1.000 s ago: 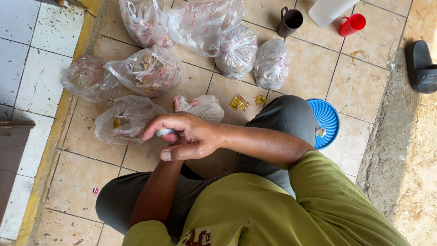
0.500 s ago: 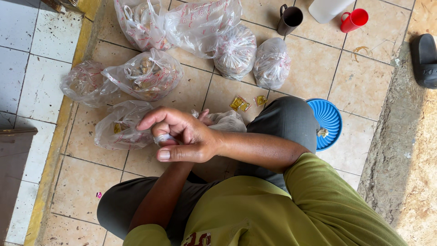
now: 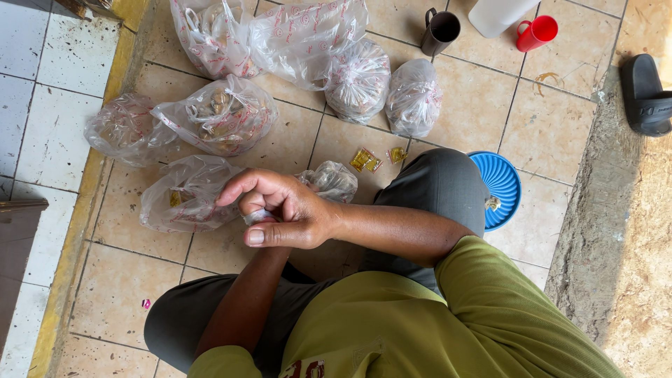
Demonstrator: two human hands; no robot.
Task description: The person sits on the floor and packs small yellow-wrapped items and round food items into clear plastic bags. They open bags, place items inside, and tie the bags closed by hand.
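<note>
I sit on a tiled floor with my arms crossed in front of me. My right hand (image 3: 283,210) is curled, its fingers pinching a small clear plastic piece (image 3: 256,216). My left forearm rises from below, and its hand is hidden beneath the right hand. Just behind the hands lies a small knotted plastic bag (image 3: 333,180). A larger clear bag (image 3: 183,197) with yellowish bits inside lies to their left.
Several filled clear plastic bags (image 3: 222,115) lie farther out on the tiles. Small yellow wrapped pieces (image 3: 365,159) lie by my knee. A blue ribbed plate (image 3: 502,183) is at right. A dark mug (image 3: 440,31), a red cup (image 3: 537,32) and a black sandal (image 3: 645,94) are beyond.
The right hand's fingers have curled tighter over the small plastic piece, and the knotted bag behind it now shows a little more to the right. The hands stay in place.
</note>
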